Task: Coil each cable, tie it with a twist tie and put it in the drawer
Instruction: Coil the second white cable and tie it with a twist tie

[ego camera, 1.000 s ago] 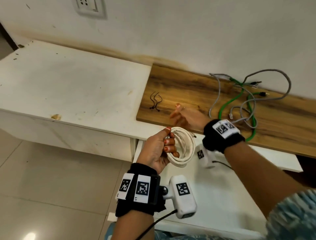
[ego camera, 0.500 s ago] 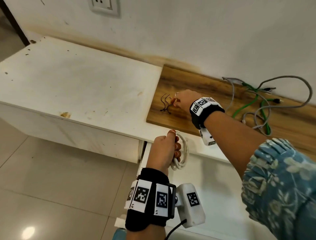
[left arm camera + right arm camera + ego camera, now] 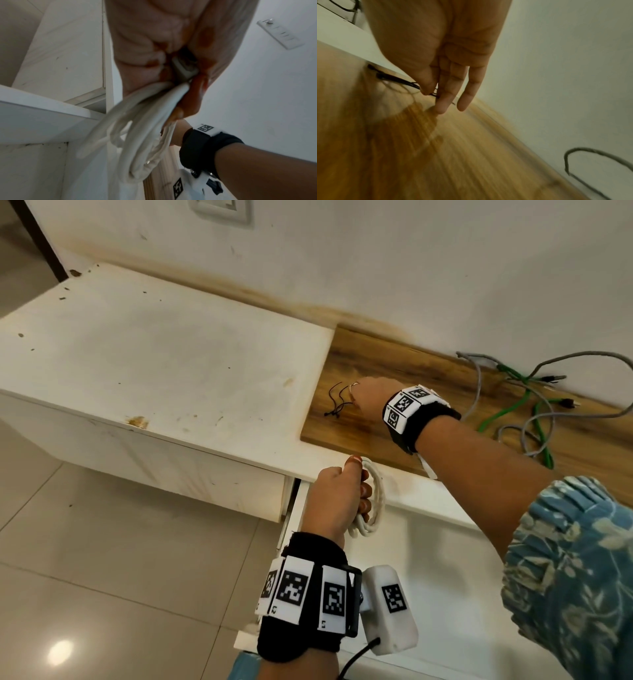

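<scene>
Meanwhile left hand (image 3: 337,494) fists white coil (image 3: 373,501); outstretched right hand (image 3: 368,397) apparently pinches twist tie (image 3: 337,402).

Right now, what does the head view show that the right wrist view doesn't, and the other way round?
Only the head view shows the left hand holding the coiled white cable above the open drawer, plus the green cable among the loose grey cable.

Only the right wrist view shows the thumb and fingers pinching a black twist tie.

Both show the right hand at the ties on the wooden board, and some grey cable.
</scene>
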The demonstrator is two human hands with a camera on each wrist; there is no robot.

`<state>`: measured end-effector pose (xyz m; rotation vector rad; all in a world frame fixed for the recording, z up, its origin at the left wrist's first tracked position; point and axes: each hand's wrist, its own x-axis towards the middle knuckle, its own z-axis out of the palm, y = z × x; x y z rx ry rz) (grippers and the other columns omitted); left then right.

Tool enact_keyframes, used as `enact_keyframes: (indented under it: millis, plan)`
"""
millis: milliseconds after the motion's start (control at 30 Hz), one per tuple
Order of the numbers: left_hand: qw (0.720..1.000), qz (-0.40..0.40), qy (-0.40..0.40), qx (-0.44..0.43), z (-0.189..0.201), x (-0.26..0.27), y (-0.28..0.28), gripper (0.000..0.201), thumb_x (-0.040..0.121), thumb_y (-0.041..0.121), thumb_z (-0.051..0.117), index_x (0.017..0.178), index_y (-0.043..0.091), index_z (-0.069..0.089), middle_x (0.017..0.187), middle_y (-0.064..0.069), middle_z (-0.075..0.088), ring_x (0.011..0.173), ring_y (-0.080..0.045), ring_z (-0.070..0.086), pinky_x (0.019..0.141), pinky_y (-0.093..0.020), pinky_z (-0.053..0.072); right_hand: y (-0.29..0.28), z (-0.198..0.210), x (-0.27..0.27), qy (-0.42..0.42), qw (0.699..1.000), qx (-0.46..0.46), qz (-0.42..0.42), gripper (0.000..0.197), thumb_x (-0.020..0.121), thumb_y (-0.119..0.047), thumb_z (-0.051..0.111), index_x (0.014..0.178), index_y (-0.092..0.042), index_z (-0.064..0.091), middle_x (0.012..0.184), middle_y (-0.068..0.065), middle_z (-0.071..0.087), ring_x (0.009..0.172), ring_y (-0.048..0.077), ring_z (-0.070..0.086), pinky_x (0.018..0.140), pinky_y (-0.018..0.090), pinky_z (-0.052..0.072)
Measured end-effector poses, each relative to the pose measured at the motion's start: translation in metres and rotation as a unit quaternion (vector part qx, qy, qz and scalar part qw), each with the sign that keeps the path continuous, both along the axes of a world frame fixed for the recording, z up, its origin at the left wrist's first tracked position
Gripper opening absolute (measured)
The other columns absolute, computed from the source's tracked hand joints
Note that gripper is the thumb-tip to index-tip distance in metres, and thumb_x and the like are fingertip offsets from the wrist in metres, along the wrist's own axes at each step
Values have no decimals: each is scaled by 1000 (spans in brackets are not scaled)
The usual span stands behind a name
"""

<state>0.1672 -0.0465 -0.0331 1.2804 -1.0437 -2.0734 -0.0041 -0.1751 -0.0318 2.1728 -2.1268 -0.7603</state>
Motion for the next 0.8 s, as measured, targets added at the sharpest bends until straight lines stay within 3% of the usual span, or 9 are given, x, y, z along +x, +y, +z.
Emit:
enact_keyframes:
  millis: [133,300,467,633,800]
  plan:
    - [1000,-3,2,-3,1,0,0,31,97,34,44,75,13,52,47,9,44,41,-9,37,50,-25,33,-6,13,11,26,998,24,50,31,98,-4,35,125,-2,50,127,16,52,113,31,55,88,35,45]
    - [1000,-1,8,-1,1,0,0,30,97,33,44,76,13,51,45,10,44,39,-8,37,52,-27,33,-12,23,23,57,993,24,98,31,99,-5,35,126,-1,50,125,16,49,111,31,51,90,40,47]
    - [1000,4,6,-4,0,-1,0,29,97,34,44,79,12,53,47,9,45,41,-9,39,56,-30,37,-15,35,33,65,991,2,121,34,100,-7,27,127,1,47,130,19,48,120,33,44,93,41,39]
    - [1000,22,5,-2,-4,2,-2,30,97,34,44,80,11,53,46,9,45,39,-7,40,50,-26,36,0,48,31,43,995,-20,85,27,98,-4,40,119,2,55,117,17,51,105,31,53,81,35,45]
    - [997,73,8,-6,-2,2,-5,34,95,41,51,78,11,54,45,9,44,38,-6,40,50,-25,38,43,41,0,-43,987,-151,44,24,97,-12,48,111,3,60,108,18,53,95,32,57,76,35,44]
